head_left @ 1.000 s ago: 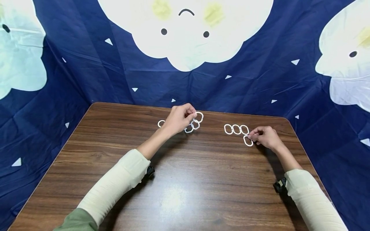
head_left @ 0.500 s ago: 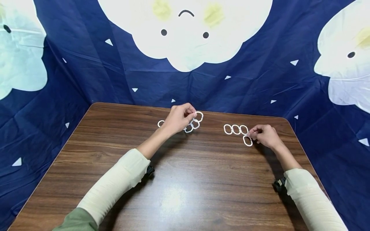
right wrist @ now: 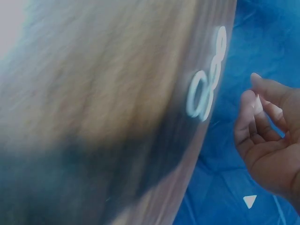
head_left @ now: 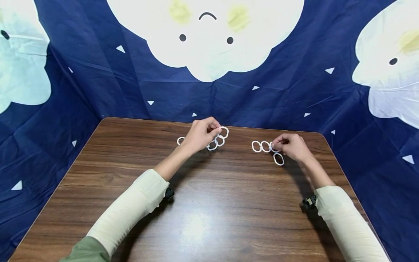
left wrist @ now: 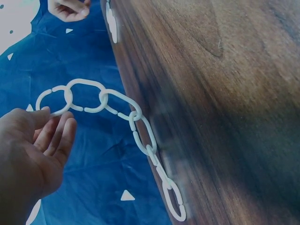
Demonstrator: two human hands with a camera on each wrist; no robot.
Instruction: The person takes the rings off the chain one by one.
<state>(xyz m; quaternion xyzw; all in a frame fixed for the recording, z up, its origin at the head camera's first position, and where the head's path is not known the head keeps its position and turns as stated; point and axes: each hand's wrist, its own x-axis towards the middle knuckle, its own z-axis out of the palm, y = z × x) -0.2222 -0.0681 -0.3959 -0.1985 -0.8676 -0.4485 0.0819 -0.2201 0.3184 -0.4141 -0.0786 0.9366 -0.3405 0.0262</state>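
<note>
My left hand pinches the end link of a white plastic link chain between thumb and fingers. The near links are raised, and the rest of the chain runs down to the tabletop, partly behind the hand in the head view. Further right, my right hand hovers with bent fingers over the right end of a row of three white links. One separate link lies just in front of that row. In the right wrist view, the right hand's thumb and fingertips have no link between them.
The brown wooden table has its far edge close behind the links. A dark blue curtain with white clouds and small triangles hangs around the back and sides.
My right hand has moved left, from beside the separate link to over the end of the row. The left hand keeps its pinch on the chain, and the head view shifts slightly.
</note>
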